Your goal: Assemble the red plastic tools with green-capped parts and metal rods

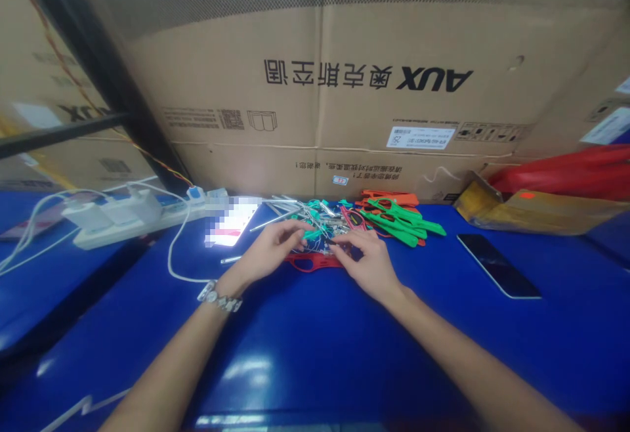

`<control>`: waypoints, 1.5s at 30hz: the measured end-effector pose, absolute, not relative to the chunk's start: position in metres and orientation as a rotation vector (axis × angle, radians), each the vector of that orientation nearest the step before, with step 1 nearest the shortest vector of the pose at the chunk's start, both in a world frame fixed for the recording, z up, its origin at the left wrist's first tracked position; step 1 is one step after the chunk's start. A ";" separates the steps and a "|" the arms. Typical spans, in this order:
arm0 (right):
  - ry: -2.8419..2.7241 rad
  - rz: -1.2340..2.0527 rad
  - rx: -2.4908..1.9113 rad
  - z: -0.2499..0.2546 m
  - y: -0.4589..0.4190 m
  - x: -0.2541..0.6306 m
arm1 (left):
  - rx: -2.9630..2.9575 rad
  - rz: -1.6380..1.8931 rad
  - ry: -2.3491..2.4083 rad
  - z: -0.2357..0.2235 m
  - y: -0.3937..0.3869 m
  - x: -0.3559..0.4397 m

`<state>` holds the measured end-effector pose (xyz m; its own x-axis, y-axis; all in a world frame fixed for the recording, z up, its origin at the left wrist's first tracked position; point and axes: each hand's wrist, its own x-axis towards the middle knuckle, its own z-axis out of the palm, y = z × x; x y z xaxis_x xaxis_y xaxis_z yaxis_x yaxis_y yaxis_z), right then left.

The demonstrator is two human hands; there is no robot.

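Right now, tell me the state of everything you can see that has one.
Left hand: fingers bent, grip unclear.
Right hand: fingers bent, grip unclear.
White wires: loosely tangled.
Red piece: partly hidden.
Green pieces: overlapping in a heap.
Right-side phone: screen dark.
Left-side screen: lit, partly pixelated.
Power strip: plugs inserted.
Large carton: lettering upside down.
Small carton: open, red material inside.

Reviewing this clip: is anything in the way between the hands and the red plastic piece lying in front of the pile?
Nothing visible is. The left hand and right hand are right at the red plastic piece; the pile of teal parts and wires lies beyond it.
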<state>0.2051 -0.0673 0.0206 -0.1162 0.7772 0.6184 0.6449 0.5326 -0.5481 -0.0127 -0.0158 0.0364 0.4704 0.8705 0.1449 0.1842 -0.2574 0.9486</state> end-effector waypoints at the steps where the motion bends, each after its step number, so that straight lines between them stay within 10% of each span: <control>1: -1.831 0.173 -1.172 0.021 -0.067 0.205 | 1.644 0.868 0.899 0.037 -0.016 -0.012; 45: -1.945 0.167 -1.104 0.022 -0.069 0.208 | 1.303 0.886 0.989 0.030 -0.026 0.009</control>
